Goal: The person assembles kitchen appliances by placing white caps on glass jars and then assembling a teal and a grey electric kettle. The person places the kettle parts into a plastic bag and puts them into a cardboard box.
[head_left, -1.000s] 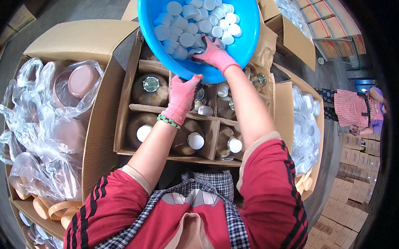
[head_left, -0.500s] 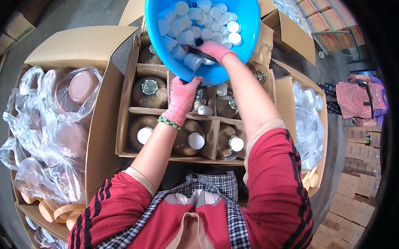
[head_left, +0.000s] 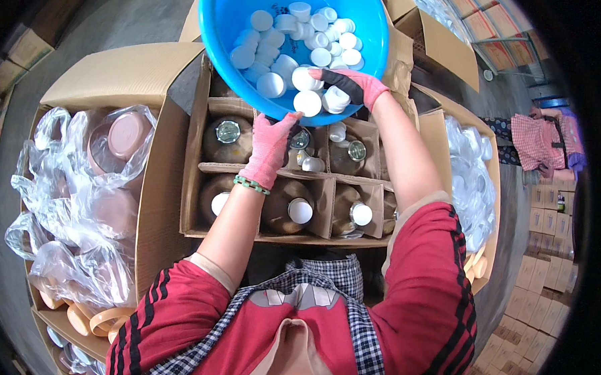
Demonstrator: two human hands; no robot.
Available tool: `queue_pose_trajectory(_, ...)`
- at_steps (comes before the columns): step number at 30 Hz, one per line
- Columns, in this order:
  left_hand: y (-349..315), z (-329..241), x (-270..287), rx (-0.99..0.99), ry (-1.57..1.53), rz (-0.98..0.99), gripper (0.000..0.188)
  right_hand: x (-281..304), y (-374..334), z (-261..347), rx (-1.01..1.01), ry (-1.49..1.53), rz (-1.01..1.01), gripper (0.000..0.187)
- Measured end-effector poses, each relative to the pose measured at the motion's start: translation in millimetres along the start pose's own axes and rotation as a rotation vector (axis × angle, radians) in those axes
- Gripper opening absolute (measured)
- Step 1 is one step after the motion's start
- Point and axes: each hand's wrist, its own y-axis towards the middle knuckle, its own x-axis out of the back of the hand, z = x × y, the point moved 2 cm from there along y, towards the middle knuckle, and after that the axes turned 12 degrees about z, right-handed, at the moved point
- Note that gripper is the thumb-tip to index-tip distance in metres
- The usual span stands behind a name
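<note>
A blue plastic basin [head_left: 213, 39], tilted toward me, holds many loose white round caps [head_left: 271, 85]. My left hand [head_left: 270, 149], in a pink glove, is closed on the basin's near rim. Inside the basin, my right hand [head_left: 358, 88], gloved in pink and black, curls around several caps near that rim; its fingertips rest on one cap. Below stands a divided carton [head_left: 278, 237] of large round jars. Near-row jars such as this jar [head_left: 288, 214] wear white caps; in the row behind, a jar [head_left: 225, 141] shows an uncapped mouth. Small white pieces [head_left: 313, 164] lie between jars.
An open carton [head_left: 154, 201] on the left holds pinkish containers in clear plastic bags [head_left: 79, 178]. To the right, another carton [head_left: 488, 229] contains bagged items [head_left: 465, 181]. A co-worker [head_left: 537, 141] stands at the far right near stacked boxes [head_left: 538, 265].
My right hand has drawn back from the middle of the basin to its near right side, bringing caps toward the rim. The basin has shifted slightly left. My left hand stays on the rim.
</note>
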Motion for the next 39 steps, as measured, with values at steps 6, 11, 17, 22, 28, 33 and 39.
queue_pose_trajectory(6,-3,-13,1,0.036,-0.073,0.06,0.02,-15,-65,-14,0.294,-0.028,-0.074,0.054)
queue_pose_trajectory(11,3,-8,13,-0.02,-0.311,0.098,0.016,-71,-115,-96,0.561,0.736,-0.578,0.058)
queue_pose_trajectory(17,18,13,36,0.125,-0.374,0.164,0.02,-218,-166,-132,0.658,1.145,-0.515,0.056)
queue_pose_trajectory(22,22,26,47,-0.163,0.483,0.227,0.029,-256,-136,-131,0.62,1.343,-0.258,0.057)
queue_pose_trajectory(28,31,8,30,0.028,-0.416,0.101,0.03,-254,-145,-141,0.668,1.301,-0.205,0.057)
queue_pose_trajectory(33,57,-20,-34,0.158,-0.332,0.139,0.037,-252,-154,-158,0.654,1.33,-0.265,0.054)
queue_pose_trajectory(39,191,-28,70,-0.259,0.651,0.382,0.042,-259,-155,-135,0.543,1.265,-0.243,0.058)
